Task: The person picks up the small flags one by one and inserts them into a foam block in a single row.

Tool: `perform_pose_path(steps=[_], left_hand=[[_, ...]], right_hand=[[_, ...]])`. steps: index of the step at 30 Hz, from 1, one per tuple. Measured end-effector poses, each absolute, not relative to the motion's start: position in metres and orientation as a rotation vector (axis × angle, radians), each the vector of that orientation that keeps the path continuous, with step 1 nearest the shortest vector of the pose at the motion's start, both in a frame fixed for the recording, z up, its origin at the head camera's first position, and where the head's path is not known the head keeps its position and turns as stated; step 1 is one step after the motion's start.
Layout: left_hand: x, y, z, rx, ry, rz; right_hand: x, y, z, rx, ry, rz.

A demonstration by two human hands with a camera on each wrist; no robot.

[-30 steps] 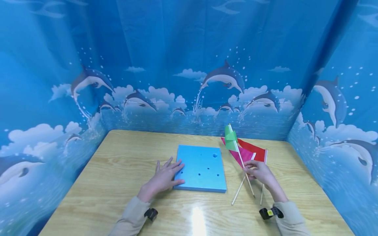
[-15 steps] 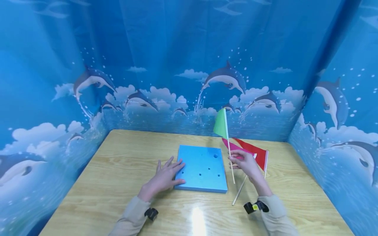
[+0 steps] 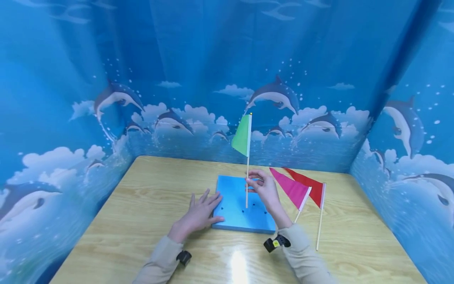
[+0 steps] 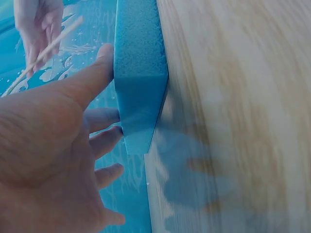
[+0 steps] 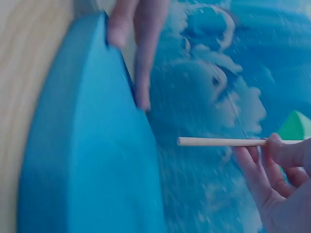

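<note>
Between thumb and fingertips my right hand (image 3: pixel 265 190) pinches the thin wooden stick of a green flag (image 3: pixel 242 135). The flag stands nearly upright over a blue foam board (image 3: pixel 232 193) with several small holes. In the right wrist view the stick's bare end (image 5: pixel 194 141) is apart from the board's top. My left hand (image 3: pixel 199 217) rests with spread fingers on the board's left edge. The left wrist view shows its thumb (image 4: pixel 97 73) and fingers touching the board's side (image 4: pixel 138 82).
A pink pennant flag (image 3: pixel 292 189) and a red pennant flag (image 3: pixel 315 188) lie on the wooden table (image 3: pixel 149 189) to the right of the board, their sticks pointing toward the front. A blue dolphin-print curtain (image 3: pixel 198 79) encloses the table's back and sides.
My right hand has lifted the green flag from beside the other flags and carried it left over the blue board, turning it upright. The left hand stays on the board.
</note>
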State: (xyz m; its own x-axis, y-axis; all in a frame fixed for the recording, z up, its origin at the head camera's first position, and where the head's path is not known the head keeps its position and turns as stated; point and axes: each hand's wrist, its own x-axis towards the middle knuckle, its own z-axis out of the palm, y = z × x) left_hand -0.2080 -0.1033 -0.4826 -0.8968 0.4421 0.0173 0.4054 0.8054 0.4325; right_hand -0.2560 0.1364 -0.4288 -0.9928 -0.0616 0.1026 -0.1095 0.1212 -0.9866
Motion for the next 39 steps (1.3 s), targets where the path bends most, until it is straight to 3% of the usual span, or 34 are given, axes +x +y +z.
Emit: perform_pose_path(steps=[16,31,39], left_hand=[[-0.207,-0.104,-0.480,0.698,2.918,0.628],[-0.210,-0.102,-0.484,0.675,2.925,0.627],[-0.211,-0.101,-0.485,0.677,2.938,0.629]], right_hand=[[-0.241,0.072,-0.446,0.420,-2.194,2.045],[-0.225,0.065,-0.444,0.442,-2.263,1.962],[-0.244,0.069,-0.478,0.429,-2.315,1.936]])
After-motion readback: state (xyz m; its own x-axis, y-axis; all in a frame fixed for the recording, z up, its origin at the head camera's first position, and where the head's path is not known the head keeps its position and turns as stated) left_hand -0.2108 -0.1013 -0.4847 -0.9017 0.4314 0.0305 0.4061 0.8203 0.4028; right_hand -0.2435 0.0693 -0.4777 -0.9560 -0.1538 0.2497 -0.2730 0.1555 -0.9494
